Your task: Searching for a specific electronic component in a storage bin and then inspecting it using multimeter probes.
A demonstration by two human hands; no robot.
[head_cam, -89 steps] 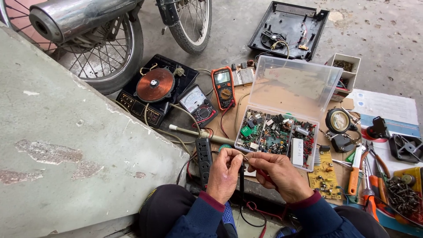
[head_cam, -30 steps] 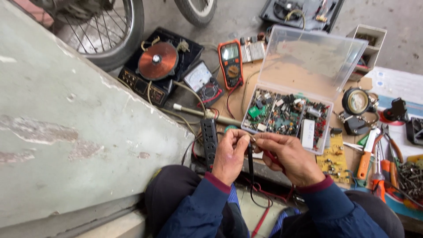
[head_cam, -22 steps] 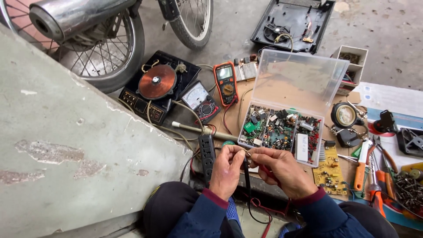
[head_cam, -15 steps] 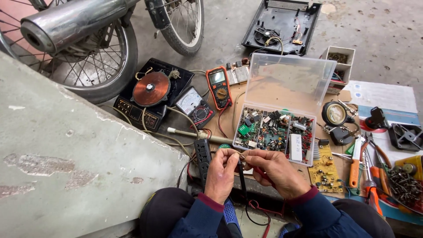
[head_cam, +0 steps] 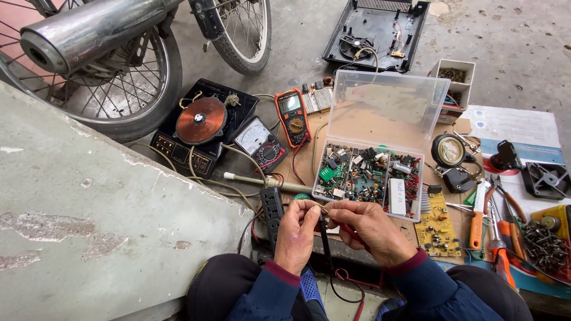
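Your left hand (head_cam: 299,235) and right hand (head_cam: 366,229) meet fingertip to fingertip, both pinching a tiny part (head_cam: 322,208) beside a black probe (head_cam: 324,235), with the open parts box (head_cam: 370,175) at one o'clock and the meter (head_cam: 293,116) at twelve.

A sheet of brown cardboard (head_cam: 309,169) lies on the concrete floor (head_cam: 505,41) at the middle of the frame. On it sit an open clear plastic parts box (head_cam: 369,172) (full of small components), an orange multimeter (head_cam: 293,116) and a yellow circuit board (head_cam: 439,226). On the floor at upper left rests a black cooker base (head_cam: 178,145) with a copper coil (head_cam: 200,120); pliers (head_cam: 477,214) lie at the right.
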